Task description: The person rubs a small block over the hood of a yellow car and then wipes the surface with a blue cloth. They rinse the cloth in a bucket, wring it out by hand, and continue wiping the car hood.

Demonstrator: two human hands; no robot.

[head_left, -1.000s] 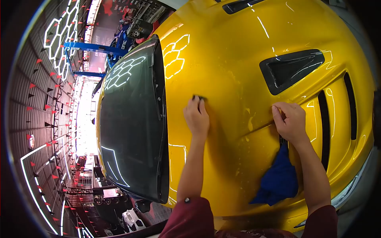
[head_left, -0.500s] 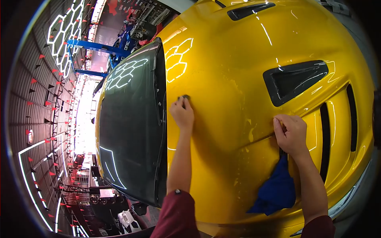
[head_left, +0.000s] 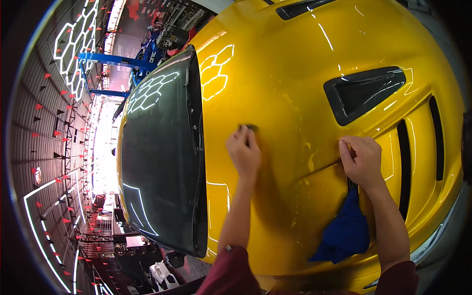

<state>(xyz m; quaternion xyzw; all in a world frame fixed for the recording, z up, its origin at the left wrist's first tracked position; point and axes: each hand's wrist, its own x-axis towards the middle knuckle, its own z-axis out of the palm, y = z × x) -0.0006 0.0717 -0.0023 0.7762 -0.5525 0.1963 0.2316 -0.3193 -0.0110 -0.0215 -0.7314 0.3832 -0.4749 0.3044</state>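
My left hand (head_left: 244,151) pinches a small dark pad (head_left: 252,128) against the yellow hood (head_left: 275,162), some way in from the windshield edge. Beside the black triangular vent, my right hand (head_left: 361,158) is closed over the hood, its thumb and fingers pressed together; what it holds, if anything, is too small to make out. A blue cloth (head_left: 345,231) lies on the hood just below my right hand, with a dark narrow part at its top. Thin marks show on the paint between the hands.
The dark windshield (head_left: 157,152) borders the hood on the left. Raised vents (head_left: 366,93) and black slots (head_left: 404,167) lie to the right. Beyond the car are a blue lift frame (head_left: 118,60) and workshop equipment (head_left: 162,275).
My left hand has moved right with the dark pad, away from the windshield edge. My right hand has barely moved. The view has shifted slightly.
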